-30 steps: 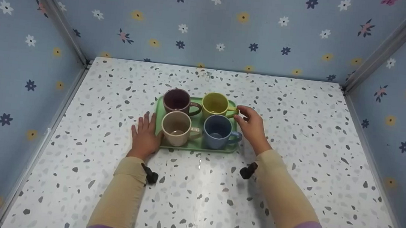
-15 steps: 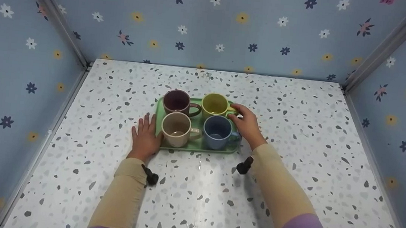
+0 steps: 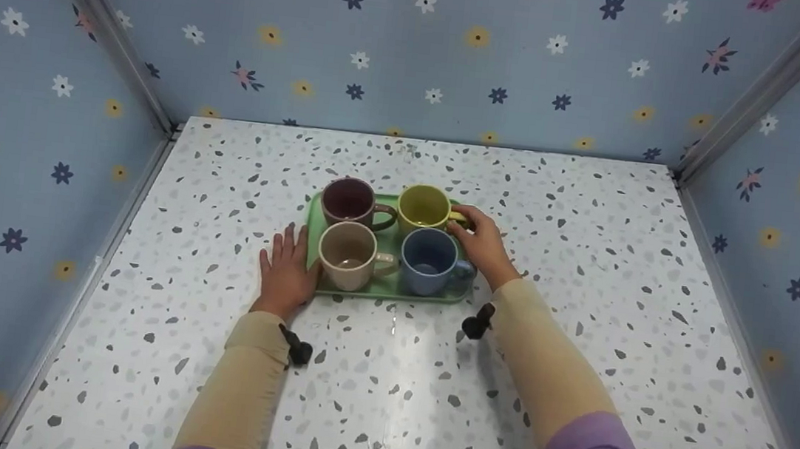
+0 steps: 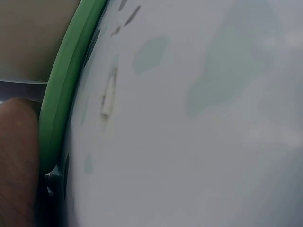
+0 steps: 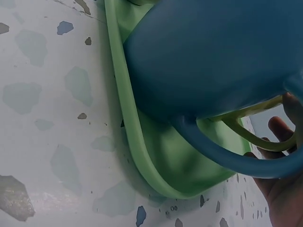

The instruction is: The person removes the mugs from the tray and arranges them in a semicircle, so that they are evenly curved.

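Note:
On the green tray stand a yellow mug, a blue mug, a cream mug and a dark maroon mug, all upright with handles pointing right. My right hand pinches the yellow mug's handle. In the right wrist view, the blue mug is close in front, and its handle partly covers my fingers. My left hand lies spread beside the tray's left side, thumb at its edge. Part of that hand meets the tray rim in the left wrist view.
A white speckled table lies under the tray. Flower-patterned panels rise behind it and on both sides, with grey metal posts at the back corners.
My right hand has moved slightly left and its fingers have closed on the yellow mug's handle. The mugs, the tray and my left hand stay where they were.

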A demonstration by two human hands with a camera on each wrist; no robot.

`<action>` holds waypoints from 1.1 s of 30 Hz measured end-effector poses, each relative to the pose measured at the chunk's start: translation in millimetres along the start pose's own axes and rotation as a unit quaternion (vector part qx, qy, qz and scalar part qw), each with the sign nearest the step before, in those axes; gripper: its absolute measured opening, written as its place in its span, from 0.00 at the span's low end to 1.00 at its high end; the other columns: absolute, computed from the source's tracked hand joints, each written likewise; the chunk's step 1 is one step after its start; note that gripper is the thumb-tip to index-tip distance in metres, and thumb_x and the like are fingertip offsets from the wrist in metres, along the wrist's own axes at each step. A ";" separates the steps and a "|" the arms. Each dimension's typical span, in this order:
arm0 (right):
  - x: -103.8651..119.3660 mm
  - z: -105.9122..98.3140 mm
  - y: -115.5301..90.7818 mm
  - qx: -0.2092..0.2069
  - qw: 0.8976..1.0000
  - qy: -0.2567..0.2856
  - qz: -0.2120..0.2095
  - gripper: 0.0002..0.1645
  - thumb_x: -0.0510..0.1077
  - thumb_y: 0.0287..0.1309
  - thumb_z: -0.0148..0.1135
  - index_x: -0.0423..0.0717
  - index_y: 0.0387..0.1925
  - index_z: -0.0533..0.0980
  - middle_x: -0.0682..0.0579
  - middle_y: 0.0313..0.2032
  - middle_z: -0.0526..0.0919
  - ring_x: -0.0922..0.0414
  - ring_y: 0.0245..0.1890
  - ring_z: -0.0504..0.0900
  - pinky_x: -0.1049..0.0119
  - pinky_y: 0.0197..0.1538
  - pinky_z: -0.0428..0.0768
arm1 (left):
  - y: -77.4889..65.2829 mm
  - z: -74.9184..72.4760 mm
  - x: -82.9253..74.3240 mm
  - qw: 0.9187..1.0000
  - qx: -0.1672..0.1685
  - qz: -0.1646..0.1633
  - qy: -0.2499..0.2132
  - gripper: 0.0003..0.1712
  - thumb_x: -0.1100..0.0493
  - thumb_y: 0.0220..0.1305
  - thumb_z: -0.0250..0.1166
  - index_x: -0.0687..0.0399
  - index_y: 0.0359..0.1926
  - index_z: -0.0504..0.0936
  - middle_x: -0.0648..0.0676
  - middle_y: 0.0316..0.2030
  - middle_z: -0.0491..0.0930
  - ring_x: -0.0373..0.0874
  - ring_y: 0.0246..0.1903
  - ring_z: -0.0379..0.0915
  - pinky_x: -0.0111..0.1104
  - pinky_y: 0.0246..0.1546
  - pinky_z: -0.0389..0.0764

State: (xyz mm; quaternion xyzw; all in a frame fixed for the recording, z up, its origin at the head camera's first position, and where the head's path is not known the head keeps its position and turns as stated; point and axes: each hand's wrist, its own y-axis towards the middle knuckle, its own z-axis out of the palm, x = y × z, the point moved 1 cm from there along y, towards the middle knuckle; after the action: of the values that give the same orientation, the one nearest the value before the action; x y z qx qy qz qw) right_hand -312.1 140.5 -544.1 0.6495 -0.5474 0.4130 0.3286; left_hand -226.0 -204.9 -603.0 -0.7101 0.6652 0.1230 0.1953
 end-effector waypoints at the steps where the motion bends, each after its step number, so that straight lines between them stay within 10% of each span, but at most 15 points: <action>1: -0.5 0.2 0.1 0.002 1.000 0.005 0.002 0.22 0.46 0.71 0.60 0.45 0.63 0.76 0.48 0.57 0.80 0.54 0.58 0.77 0.56 0.64 0.74 | -0.2 -0.2 0.0 1.000 -0.001 0.001 0.000 0.42 0.42 0.78 0.42 0.54 0.81 0.38 0.64 0.80 0.33 0.62 0.78 0.23 0.60 0.74 0.27; 33: -0.9 5.7 3.6 -0.034 0.995 0.071 0.055 0.12 0.41 0.71 0.60 0.41 0.52 0.79 0.48 0.52 0.80 0.56 0.53 0.76 0.61 0.58 0.77 | -0.2 -0.4 -0.9 1.000 -0.007 -0.004 -0.005 0.42 0.42 0.78 0.42 0.54 0.81 0.39 0.64 0.80 0.35 0.62 0.78 0.24 0.60 0.74 0.27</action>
State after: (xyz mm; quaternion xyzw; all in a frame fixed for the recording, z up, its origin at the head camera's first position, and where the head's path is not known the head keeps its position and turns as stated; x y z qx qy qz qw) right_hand -314.7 135.2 -547.5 0.5757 -0.5712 0.4569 0.3655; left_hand -225.9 -204.3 -602.3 -0.7134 0.6607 0.1302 0.1939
